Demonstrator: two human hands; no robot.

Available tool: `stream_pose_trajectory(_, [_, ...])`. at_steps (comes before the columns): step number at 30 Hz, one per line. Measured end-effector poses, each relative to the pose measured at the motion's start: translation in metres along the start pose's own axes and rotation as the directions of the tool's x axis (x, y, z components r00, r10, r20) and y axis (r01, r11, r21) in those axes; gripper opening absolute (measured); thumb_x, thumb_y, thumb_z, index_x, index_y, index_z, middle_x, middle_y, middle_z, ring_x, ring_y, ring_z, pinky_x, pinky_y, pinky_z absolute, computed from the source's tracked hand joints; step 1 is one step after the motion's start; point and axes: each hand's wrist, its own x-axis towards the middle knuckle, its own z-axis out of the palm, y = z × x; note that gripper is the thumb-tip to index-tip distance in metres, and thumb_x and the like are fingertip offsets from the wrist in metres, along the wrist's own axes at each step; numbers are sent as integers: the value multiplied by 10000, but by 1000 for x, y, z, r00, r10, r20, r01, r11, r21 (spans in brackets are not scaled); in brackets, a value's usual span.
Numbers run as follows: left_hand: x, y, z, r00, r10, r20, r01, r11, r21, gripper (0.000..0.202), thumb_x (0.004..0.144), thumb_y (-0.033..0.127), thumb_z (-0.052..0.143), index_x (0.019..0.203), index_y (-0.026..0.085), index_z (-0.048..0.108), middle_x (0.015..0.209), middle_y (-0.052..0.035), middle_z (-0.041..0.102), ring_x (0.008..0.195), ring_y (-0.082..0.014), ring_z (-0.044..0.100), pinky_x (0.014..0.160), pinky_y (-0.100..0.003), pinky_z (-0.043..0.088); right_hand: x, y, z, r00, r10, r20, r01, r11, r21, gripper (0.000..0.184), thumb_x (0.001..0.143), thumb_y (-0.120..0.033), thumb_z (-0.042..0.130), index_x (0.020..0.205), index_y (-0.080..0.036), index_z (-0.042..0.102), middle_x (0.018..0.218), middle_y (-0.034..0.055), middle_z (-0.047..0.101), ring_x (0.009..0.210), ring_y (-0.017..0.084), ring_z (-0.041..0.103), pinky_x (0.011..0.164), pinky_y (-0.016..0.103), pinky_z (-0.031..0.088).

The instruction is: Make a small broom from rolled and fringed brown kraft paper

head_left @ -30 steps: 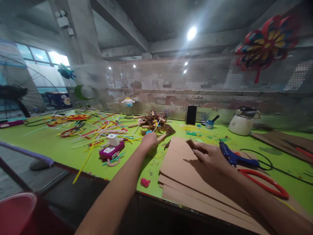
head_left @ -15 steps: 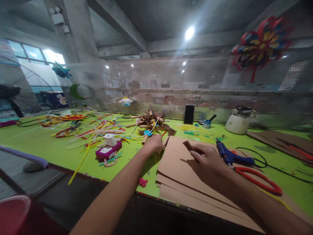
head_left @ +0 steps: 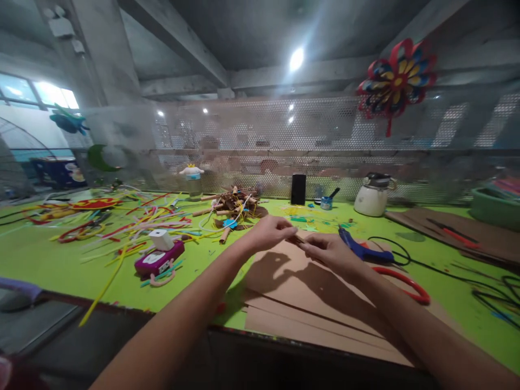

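Left: loose coloured strips (head_left: 125, 244) strewn over green tabletop (head_left: 57, 276), probably shoved aside to free room near the body. Next, purple block (head_left: 160, 260), white plug (head_left: 161, 239) on top, presumably seated in a socket there. Centre, toward perforated mesh (head_left: 333, 130): heap of brown rolled pieces (head_left: 233, 203), likely piled within left reach. Nearer: left hand (head_left: 280, 230), fingers nearly closed, pinching one end of small brown piece (head_left: 299, 240). Piece held above stacked brown sheets (head_left: 280, 322), between both hands, apparently for steadiness. Behind, black slab (head_left: 298, 189) upright near mesh; support unclear. Right hand (head_left: 323, 249): thumb and fingers almost together, pinching other end. Just beyond, blue glue gun (head_left: 365, 251), likely laid there for easy right-side pickup. Red loop handle (head_left: 423, 296) beside right wrist; rest hidden.
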Motion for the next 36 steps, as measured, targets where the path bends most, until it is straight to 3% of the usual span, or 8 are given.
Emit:
stream_pose_trajectory(3, [7, 15, 19, 989, -43, 139, 59, 992, -114, 320, 751, 393, 529, 765, 110, 677, 615, -44, 633, 532, -106, 547, 477, -191, 394, -2, 1, -10, 997, 61, 40, -65, 991, 117, 329, 710, -450, 605, 705, -122, 632, 536, -30, 467, 477, 72, 366, 472, 230, 270])
stream_pose_trajectory(8, [9, 17, 43, 997, -75, 31, 81, 927, -365, 366, 749, 454, 555, 734, 98, 638, 595, -51, 628, 467, -89, 527, 416, -185, 385, 3, 16, -33, 991, 121, -62, -93, 935, 342, 287, 620, -389, 716, 687, -119, 648, 567, -4, 531, 515, 83, 415, 516, 248, 312])
stream_pose_trajectory(14, [9, 14, 56, 997, -44, 61, 71, 828, -556, 404, 698, 489, 619, 822, 105, 612, 662, -68, 656, 491, -100, 560, 454, -209, 445, 9, 20, -47, 979, 162, -127, -46, 775, 630, 351, 525, -305, 794, 810, -154, 655, 664, 9, 584, 585, 108, 485, 569, 271, 361])
stream_pose_trajectory(23, [3, 14, 59, 999, -4, -33, -12, 888, -460, 397, 818, 480, 455, 821, 102, 576, 651, -66, 633, 540, -130, 587, 499, -238, 469, 8, 24, -37, 990, 85, -109, -15, 850, 526, 291, 588, -329, 745, 762, -113, 656, 648, 12, 559, 562, 90, 446, 556, 258, 346])
stream_pose_trajectory(26, [5, 4, 60, 986, -34, -164, -21, 947, -322, 352, 832, 444, 434, 755, 124, 561, 600, -31, 598, 511, -111, 551, 495, -214, 433, 6, 20, -37, 989, 42, -140, 19, 915, 404, 279, 624, -354, 713, 747, -115, 641, 593, -10, 530, 530, 86, 418, 525, 250, 319])
stream_pose_trajectory(30, [7, -2, 59, 948, -19, -316, -8, 997, -83, 333, 819, 421, 451, 667, 147, 566, 571, -5, 564, 532, -103, 513, 521, -202, 385, 5, 16, -39, 990, 15, -138, 35, 936, 351, 242, 623, -325, 701, 753, -132, 634, 589, -29, 517, 523, 79, 407, 523, 239, 312])
stream_pose_trajectory(33, [6, 1, 56, 942, -26, -336, -18, 992, -127, 318, 796, 402, 478, 651, 140, 585, 598, -9, 570, 570, -112, 517, 543, -207, 381, 5, 16, -41, 993, 18, -116, 26, 931, 364, 242, 602, -299, 708, 767, -137, 640, 620, -24, 532, 528, 78, 409, 527, 238, 324])
stream_pose_trajectory(36, [3, 5, 52, 968, -66, -242, -6, 959, -285, 297, 755, 386, 530, 676, 119, 635, 627, -20, 594, 603, -123, 529, 571, -213, 392, 4, 17, -41, 996, 47, -82, -14, 931, 365, 261, 583, -292, 718, 779, -134, 652, 655, -8, 561, 543, 83, 422, 528, 242, 333])
